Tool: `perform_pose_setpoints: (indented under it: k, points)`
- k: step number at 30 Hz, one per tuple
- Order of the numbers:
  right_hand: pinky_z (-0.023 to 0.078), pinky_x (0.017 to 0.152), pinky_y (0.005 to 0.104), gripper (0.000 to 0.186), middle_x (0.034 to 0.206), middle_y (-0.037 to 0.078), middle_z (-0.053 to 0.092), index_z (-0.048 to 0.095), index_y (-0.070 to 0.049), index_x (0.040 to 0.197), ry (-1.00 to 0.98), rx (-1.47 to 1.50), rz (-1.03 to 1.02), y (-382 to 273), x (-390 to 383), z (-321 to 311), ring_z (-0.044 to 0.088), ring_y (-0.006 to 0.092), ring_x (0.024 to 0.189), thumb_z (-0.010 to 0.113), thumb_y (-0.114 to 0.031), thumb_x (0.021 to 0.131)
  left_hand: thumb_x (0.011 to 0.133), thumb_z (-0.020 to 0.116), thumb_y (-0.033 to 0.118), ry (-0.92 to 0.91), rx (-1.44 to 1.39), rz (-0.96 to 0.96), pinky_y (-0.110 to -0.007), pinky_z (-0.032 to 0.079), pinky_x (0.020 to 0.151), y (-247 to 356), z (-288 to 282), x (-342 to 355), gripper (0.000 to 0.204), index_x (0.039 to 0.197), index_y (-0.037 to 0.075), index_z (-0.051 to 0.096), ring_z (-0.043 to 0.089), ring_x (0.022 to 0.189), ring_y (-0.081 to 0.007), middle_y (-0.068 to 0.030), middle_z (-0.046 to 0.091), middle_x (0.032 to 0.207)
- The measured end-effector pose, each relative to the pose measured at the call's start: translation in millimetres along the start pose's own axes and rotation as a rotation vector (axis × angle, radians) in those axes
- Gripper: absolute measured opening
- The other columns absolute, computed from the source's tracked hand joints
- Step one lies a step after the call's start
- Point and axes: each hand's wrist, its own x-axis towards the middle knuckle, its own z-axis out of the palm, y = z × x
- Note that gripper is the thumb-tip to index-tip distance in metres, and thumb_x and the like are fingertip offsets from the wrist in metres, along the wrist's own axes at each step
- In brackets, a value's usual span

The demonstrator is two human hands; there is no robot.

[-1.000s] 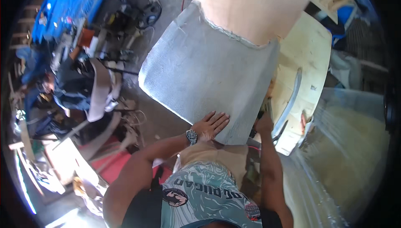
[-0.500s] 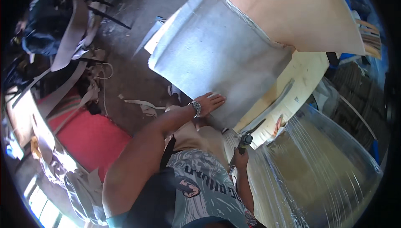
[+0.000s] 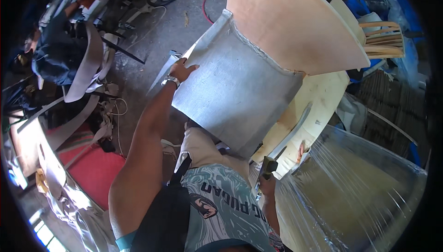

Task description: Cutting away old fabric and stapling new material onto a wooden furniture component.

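My left hand (image 3: 182, 71), with a metal watch at the wrist, rests at the left edge of a grey fabric-covered seat (image 3: 230, 90). Its fingers are spread. The seat joins a curved, bare tan backrest panel (image 3: 295, 25), with a rough seam between them. Low at the right, my right hand (image 3: 266, 185) is closed round a dark tool with a blocky olive head, which looks like a staple gun (image 3: 269, 165). That tool is beside the seat's near right corner. A pale wooden side panel (image 3: 318, 113) with a grey strip along it shows right of the seat.
A large plastic-wrapped piece (image 3: 360, 178) stands close on my right. To the left lie a red cushioned piece (image 3: 94, 173) and loose straps. A dark bag-like bundle (image 3: 57, 53) is at the far left. Curved wooden slats (image 3: 380, 39) stick out behind the backrest.
My left hand has moved from the seat's near edge up to its left edge. The right hand has tilted the tool. The view has shifted, so the seat appears lower.
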Motion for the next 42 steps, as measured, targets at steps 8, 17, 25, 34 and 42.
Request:
perform_pose_setpoints:
  k: [8,17,25,34,42]
  points:
    - [0.051,0.058,0.0324,0.015,0.073,0.003,0.063,0.061,-0.004,0.094,0.011,0.167,0.323,-123,-51,43,0.061,0.0144,0.061,0.071,-0.008,0.084,0.089,0.072,0.020,0.194,0.012,0.371,-0.051,0.049,0.095,14,28,-6,0.032,0.118,0.007,0.063,0.060,0.112,-0.0366,-0.0125,0.062,0.126]
    - [0.054,0.070,0.0329,0.032,0.085,0.009,0.070,0.063,0.002,0.115,-0.043,-0.222,0.095,-339,-33,76,0.066,0.0148,0.077,0.069,-0.017,0.089,0.088,0.076,0.046,0.232,-0.067,0.401,-0.049,0.052,0.093,80,30,94,0.058,0.123,0.003,0.062,0.062,0.118,-0.0334,-0.0156,0.061,0.132]
    - [0.052,0.081,0.0299,0.044,0.109,0.007,0.066,0.056,0.002,0.129,-0.132,-0.141,-0.272,-488,33,74,0.061,0.0122,0.093,0.075,-0.010,0.092,0.091,0.073,0.031,-0.011,-0.296,0.356,-0.050,0.055,0.080,76,17,153,0.028,0.102,0.005,0.073,0.071,0.092,-0.0400,-0.0211,0.073,0.096]
    - [0.053,0.072,0.0292,0.026,0.090,0.004,0.071,0.069,0.002,0.105,-0.237,-0.273,-0.425,-587,127,95,0.064,0.0119,0.078,0.075,-0.014,0.085,0.092,0.069,0.053,0.074,-0.092,0.330,-0.052,0.058,0.078,117,27,149,0.052,0.108,0.004,0.065,0.073,0.089,-0.0403,-0.0194,0.072,0.105]
    - [0.055,0.089,0.0362,0.038,0.107,0.012,0.077,0.072,-0.002,0.118,-0.101,-0.471,-0.672,-610,233,144,0.071,0.0187,0.097,0.080,-0.024,0.088,0.096,0.065,0.040,-0.075,-0.298,0.272,-0.050,0.055,0.081,116,14,179,0.033,0.093,0.009,0.075,0.072,0.086,-0.0388,-0.0195,0.074,0.090]
